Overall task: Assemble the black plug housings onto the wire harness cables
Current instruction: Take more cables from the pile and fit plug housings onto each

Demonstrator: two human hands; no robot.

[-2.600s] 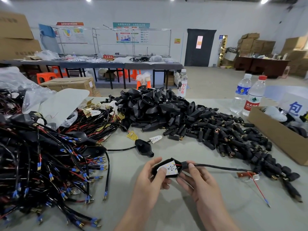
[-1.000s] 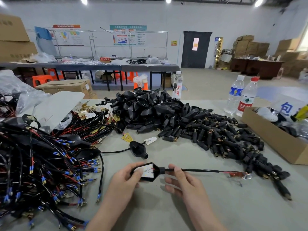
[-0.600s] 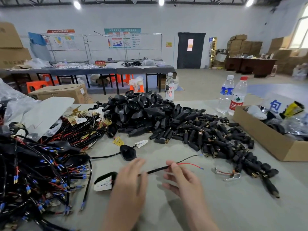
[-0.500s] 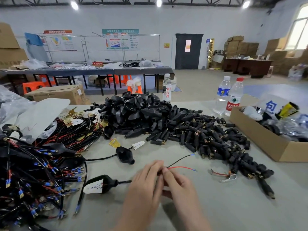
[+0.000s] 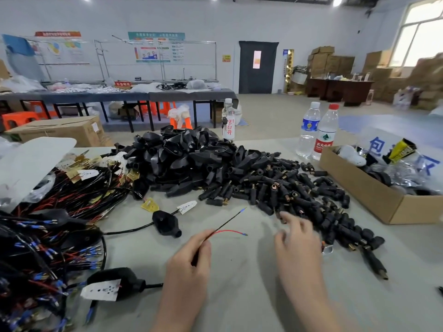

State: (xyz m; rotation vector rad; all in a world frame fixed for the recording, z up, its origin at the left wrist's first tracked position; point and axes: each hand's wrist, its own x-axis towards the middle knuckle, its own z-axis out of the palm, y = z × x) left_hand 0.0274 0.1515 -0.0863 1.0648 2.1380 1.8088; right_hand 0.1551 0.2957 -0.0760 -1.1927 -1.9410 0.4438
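left hand [image 5: 189, 267]: pinches cable [image 5: 226, 222] just behind its split end
right hand [image 5: 297, 245]: fingers loosely spread, empty, at edge of barrel plug pile [image 5: 299, 188]
plug housing [image 5: 119, 280]: lies on table [image 5: 239, 303], apparently on the same cable
handling: cable looks light and limp, with thin tips; grip the jacket near the split

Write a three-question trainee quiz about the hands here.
1. True or false: the left hand pinches the thin black cable with red and black wire ends.
2. Beside the pile of small black cylindrical connectors, the right hand is: A) in a fist, B) open, C) gripping a connector.
3. Fill in: the black plug housing with a white card lies to the left hand's ____.
Key: 1 true; 2 B; 3 left.
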